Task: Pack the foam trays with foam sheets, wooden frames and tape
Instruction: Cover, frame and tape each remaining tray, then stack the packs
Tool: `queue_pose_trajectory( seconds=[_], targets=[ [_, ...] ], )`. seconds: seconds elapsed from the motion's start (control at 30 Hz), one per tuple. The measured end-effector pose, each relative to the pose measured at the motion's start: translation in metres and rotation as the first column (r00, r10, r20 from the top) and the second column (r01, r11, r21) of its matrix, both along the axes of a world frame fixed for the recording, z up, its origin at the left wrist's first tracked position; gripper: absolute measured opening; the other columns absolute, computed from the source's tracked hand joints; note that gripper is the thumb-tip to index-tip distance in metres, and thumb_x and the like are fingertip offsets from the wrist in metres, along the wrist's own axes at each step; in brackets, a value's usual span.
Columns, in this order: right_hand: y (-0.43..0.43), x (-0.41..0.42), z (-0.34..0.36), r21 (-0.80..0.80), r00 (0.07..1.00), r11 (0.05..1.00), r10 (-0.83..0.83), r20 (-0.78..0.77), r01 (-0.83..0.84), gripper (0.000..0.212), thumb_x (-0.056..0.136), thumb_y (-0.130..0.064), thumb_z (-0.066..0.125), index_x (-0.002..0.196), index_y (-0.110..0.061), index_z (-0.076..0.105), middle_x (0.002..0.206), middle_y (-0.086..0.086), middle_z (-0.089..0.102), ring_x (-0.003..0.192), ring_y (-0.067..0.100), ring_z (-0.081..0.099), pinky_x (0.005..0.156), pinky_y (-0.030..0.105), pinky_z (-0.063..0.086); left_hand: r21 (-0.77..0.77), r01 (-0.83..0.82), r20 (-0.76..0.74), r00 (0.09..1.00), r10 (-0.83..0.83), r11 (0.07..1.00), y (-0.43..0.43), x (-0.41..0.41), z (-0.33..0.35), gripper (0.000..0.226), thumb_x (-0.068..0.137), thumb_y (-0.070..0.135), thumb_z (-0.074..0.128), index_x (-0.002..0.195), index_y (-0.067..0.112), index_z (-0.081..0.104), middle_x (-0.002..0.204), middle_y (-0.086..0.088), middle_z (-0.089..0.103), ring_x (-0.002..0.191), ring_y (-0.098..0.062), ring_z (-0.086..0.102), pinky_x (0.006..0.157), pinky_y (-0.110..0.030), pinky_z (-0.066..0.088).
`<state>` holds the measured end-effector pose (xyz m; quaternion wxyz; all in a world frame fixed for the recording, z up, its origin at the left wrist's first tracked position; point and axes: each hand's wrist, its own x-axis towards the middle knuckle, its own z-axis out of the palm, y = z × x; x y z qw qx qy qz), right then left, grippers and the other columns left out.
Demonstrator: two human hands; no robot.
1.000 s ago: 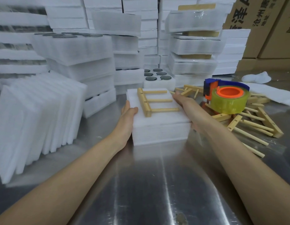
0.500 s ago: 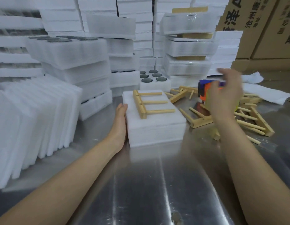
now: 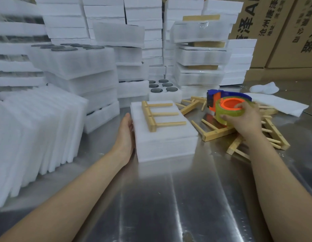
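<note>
A white foam tray covered by a foam sheet sits mid-table. A wooden frame with three pegs lies flat on top of it. My left hand presses flat against the tray's left side, fingers straight. To the right, my right hand grips the tape dispenser, a clear-yellow roll on an orange hub with a blue guard, thumb on the roll's side and a finger inside the hub. It sits above a loose pile of wooden frames.
Upright foam sheets lean in a row at the left. Stacks of foam trays and wrapped packs fill the back. Cardboard boxes stand at the far right. A loose foam sheet lies behind the frames on the steel table.
My right hand left the tray's right side, swung to the tape dispenser and took hold of it. My left hand slid from gripping the tray's corner to lying flat on its side.
</note>
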<state>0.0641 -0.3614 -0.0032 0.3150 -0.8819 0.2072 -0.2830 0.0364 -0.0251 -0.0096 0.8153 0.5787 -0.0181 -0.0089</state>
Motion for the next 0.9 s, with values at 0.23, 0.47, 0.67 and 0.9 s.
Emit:
queue_pose_trajectory(
  seconds=[0.23, 0.47, 0.67, 0.9],
  targets=[
    [0.029, -0.026, 0.033, -0.202, 0.866, 0.957, 0.275, 0.418, -0.206, 0.046, 0.067, -0.030, 0.086, 0.099, -0.022, 0.053, 0.152, 0.004, 0.025, 0.137, 0.017, 0.028, 0.106, 0.024, 0.027, 0.128, -0.301, 0.439, 0.872, 0.219, 0.945, 0.016, 0.001, 0.025, 0.023, 0.099, 0.017, 0.047, 0.119, 0.025, 0.056, 0.119, 0.014, 0.063, 0.110, -0.001, 0.060, 0.099, -0.023, 0.046],
    [0.098, -0.041, 0.068, -0.640, 0.571, 0.640, 0.738, 0.359, -0.425, 0.045, 0.060, -0.020, 0.089, 0.092, -0.008, 0.058, 0.151, 0.015, 0.026, 0.141, 0.012, 0.023, 0.109, 0.017, 0.026, 0.001, 0.047, 0.144, 0.989, -0.047, 0.999, 0.014, -0.017, 0.064, 0.051, 0.099, 0.045, 0.037, 0.100, 0.001, 0.063, 0.084, -0.013, 0.075, 0.075, -0.022, 0.074, 0.060, -0.023, 0.057],
    [0.123, -0.045, 0.062, -0.644, 0.529, 0.515, 0.826, 0.196, -0.565, 0.038, 0.063, -0.013, 0.087, 0.089, -0.003, 0.061, 0.155, 0.019, 0.021, 0.146, 0.024, 0.019, 0.112, 0.027, 0.030, -0.421, 0.206, 0.059, 0.978, -0.200, 0.884, 0.027, -0.022, 0.071, 0.050, 0.094, 0.043, 0.049, 0.117, 0.000, 0.060, 0.101, -0.021, 0.072, 0.087, -0.029, 0.073, 0.066, -0.028, 0.059],
    [0.130, -0.049, 0.053, -0.257, 0.482, 0.547, 0.832, 0.274, -0.797, 0.032, 0.070, -0.042, 0.073, 0.088, -0.023, 0.054, 0.160, -0.005, 0.017, 0.143, 0.005, 0.025, 0.108, 0.020, 0.031, -0.432, 0.306, 0.148, 0.952, -0.267, 0.849, 0.027, -0.025, 0.073, 0.046, 0.099, 0.021, 0.039, 0.087, -0.003, 0.076, 0.099, -0.020, 0.073, 0.089, -0.025, 0.073, 0.069, -0.024, 0.058]
  ],
)
